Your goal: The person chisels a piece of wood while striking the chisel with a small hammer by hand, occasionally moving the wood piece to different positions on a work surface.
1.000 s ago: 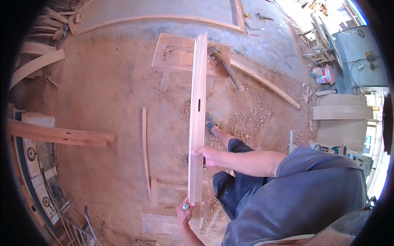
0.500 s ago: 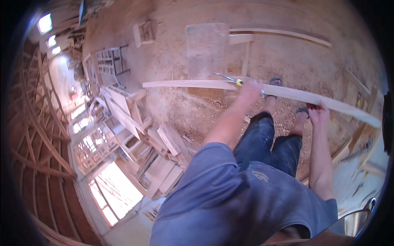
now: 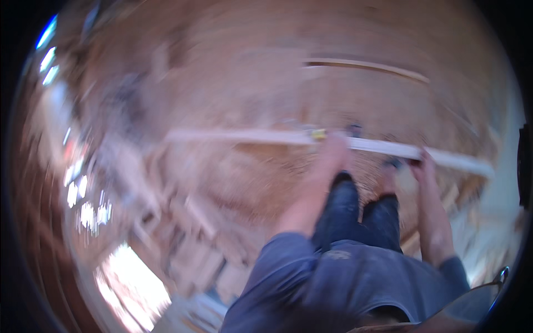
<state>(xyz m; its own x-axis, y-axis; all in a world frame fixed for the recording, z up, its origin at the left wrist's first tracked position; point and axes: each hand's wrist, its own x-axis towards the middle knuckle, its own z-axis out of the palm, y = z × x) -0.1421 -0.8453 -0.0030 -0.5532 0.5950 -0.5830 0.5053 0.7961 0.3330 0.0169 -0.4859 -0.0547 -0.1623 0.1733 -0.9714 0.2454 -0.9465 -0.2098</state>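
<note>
The fingers (image 3: pixel 337 137) of the left hand (image 3: pixel 336 145) were closed over a long, pale plank (image 3: pixel 383 146), though on my feed the blur ran them together and I could not tell one from another or how firmly they pressed. The right hand (image 3: pixel 425 165) had its fingers drawn in at the near edge of the same plank, with hardly any gap that I could see.

The plank stretched across my view in front of the person's legs, from far on the left to the right side, passing on beyond both hands. Its left end sat a little higher in my picture than its right one; whether it was truly tilted I could not tell. Just to the left of the left hand, against the plank, I had a small yellow object (image 3: pixel 318 134), too smeared to name, and I could not tell whether that hand also held it.

Below the plank I saw dark trousers (image 3: pixel 338 211) and a grey shirt (image 3: pixel 361 280). One foot (image 3: pixel 355 130) showed just past the plank's far edge, the other (image 3: pixel 392 165) on its near side. A narrow wooden strip (image 3: pixel 372 66) lay on the brown floor (image 3: pixel 361 100) farther out, well apart from the hands. At lower left I made out blurred wooden pieces (image 3: pixel 194 266) and, beyond them, a glaring bright opening (image 3: pixel 133 288).
</note>
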